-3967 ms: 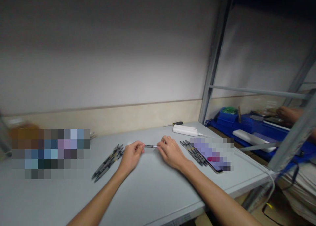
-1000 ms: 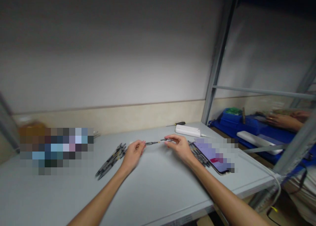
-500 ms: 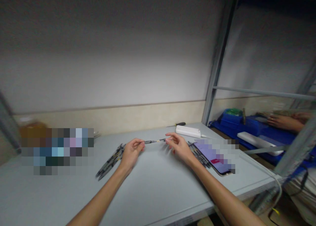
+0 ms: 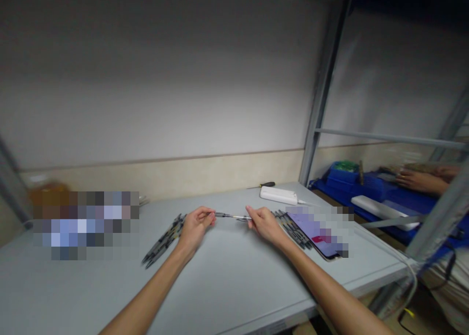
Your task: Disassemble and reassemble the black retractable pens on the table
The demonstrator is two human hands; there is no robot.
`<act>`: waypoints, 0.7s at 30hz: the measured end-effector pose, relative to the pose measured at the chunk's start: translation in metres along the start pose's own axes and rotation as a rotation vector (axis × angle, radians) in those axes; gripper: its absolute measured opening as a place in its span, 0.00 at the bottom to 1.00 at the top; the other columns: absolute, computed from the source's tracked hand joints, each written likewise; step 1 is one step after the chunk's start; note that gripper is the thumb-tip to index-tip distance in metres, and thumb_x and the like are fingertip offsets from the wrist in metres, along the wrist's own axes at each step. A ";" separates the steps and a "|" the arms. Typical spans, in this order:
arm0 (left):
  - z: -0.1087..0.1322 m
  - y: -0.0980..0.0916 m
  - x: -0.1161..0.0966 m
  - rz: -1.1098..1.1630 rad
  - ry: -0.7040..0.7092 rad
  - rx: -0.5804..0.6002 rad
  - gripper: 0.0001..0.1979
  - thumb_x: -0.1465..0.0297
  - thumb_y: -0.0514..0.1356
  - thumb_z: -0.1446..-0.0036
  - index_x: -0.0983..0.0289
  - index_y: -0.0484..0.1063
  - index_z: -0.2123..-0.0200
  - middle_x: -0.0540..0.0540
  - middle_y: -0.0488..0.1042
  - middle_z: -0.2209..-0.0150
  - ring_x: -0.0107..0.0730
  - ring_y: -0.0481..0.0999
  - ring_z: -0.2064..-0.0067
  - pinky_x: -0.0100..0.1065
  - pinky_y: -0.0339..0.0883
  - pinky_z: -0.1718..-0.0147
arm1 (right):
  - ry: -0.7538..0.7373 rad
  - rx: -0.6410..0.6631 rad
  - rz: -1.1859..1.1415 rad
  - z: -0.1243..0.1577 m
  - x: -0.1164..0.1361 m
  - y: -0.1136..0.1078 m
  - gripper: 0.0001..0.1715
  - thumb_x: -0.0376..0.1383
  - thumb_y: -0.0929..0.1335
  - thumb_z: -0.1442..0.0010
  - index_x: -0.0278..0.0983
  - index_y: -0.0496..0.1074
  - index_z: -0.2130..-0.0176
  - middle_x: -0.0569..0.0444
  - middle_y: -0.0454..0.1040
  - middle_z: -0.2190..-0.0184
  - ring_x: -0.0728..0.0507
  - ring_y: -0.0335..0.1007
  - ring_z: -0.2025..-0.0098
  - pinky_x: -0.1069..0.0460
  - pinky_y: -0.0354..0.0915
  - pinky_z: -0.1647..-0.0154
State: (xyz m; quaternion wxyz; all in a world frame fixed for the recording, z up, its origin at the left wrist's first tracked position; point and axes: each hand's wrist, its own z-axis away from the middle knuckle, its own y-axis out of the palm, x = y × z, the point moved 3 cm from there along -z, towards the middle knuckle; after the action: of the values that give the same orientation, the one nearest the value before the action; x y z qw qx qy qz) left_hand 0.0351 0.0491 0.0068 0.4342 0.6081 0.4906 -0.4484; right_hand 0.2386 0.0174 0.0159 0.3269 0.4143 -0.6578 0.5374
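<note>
A slim dark pen (image 4: 230,216) with a pale, shiny section is held level above the grey table, between my two hands. My left hand (image 4: 196,225) pinches its left end. On the other end, the thumb and fingers of my right hand (image 4: 264,222) are closed, hiding the tip. Beside my left wrist lies a bunch of grey-black pens (image 4: 163,242). Another row of similar pens (image 4: 295,231) rests to the right of my right hand, along the edge of a phone (image 4: 315,235) with a lit screen.
Behind my right hand are a white power strip (image 4: 278,195) with a cable and a screwdriver (image 4: 268,184). Blurred-out items (image 4: 84,218) sit at the left. Beyond a metal post (image 4: 314,130), another person's hand (image 4: 421,179) is over a blue surface.
The fingers of my right hand, spread earlier, have closed around the right end of the pen. That end has dipped slightly. My left hand stays nearly in place.
</note>
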 end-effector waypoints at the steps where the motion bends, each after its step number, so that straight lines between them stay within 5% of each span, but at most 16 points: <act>1: 0.000 0.001 0.000 -0.002 -0.001 0.006 0.14 0.63 0.66 0.62 0.67 0.71 0.73 0.50 0.72 0.78 0.25 0.70 0.75 0.27 0.63 0.72 | 0.004 -0.010 -0.016 0.000 0.000 -0.001 0.35 0.54 0.55 0.43 0.34 0.65 0.87 0.59 0.55 0.93 0.53 0.50 0.89 0.56 0.49 0.85; 6: -0.002 0.001 0.004 0.027 -0.014 0.005 0.14 0.63 0.66 0.62 0.67 0.70 0.73 0.50 0.71 0.79 0.24 0.69 0.76 0.27 0.62 0.73 | -0.141 -0.055 -0.171 -0.001 0.003 -0.006 0.23 0.48 0.67 0.52 0.35 0.71 0.61 0.56 0.70 0.77 0.50 0.63 0.79 0.57 0.56 0.83; 8: -0.002 0.001 0.006 0.048 -0.030 -0.005 0.15 0.63 0.66 0.62 0.67 0.70 0.73 0.50 0.71 0.79 0.23 0.69 0.76 0.26 0.62 0.73 | -0.154 -0.017 -0.161 0.000 0.004 -0.005 0.22 0.47 0.69 0.54 0.35 0.72 0.62 0.54 0.72 0.72 0.50 0.63 0.79 0.57 0.57 0.83; 10: -0.003 0.001 0.007 0.055 -0.036 0.000 0.15 0.63 0.66 0.62 0.67 0.70 0.73 0.50 0.71 0.79 0.24 0.69 0.76 0.26 0.63 0.73 | -0.133 0.007 -0.106 0.001 0.005 -0.004 0.19 0.47 0.67 0.50 0.33 0.73 0.71 0.56 0.69 0.79 0.52 0.59 0.82 0.57 0.56 0.83; 15: -0.001 0.002 0.006 0.031 -0.013 0.033 0.15 0.63 0.66 0.62 0.67 0.70 0.73 0.50 0.71 0.79 0.25 0.70 0.76 0.27 0.63 0.73 | -0.070 0.009 0.008 0.003 0.006 -0.001 0.32 0.51 0.58 0.43 0.33 0.68 0.85 0.59 0.56 0.92 0.53 0.51 0.87 0.56 0.50 0.84; 21: -0.003 0.001 0.007 0.093 -0.070 -0.013 0.16 0.62 0.67 0.65 0.67 0.70 0.75 0.49 0.71 0.80 0.23 0.68 0.77 0.27 0.64 0.74 | -0.194 -0.080 -0.066 0.001 0.008 -0.007 0.22 0.45 0.68 0.52 0.35 0.72 0.60 0.57 0.70 0.78 0.51 0.61 0.80 0.56 0.56 0.79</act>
State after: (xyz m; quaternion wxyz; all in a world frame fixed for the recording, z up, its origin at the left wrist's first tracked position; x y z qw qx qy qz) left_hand 0.0372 0.0529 0.0006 0.4753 0.6112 0.4495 -0.4455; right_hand 0.2411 0.0140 0.0255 0.2955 0.4726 -0.6933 0.4567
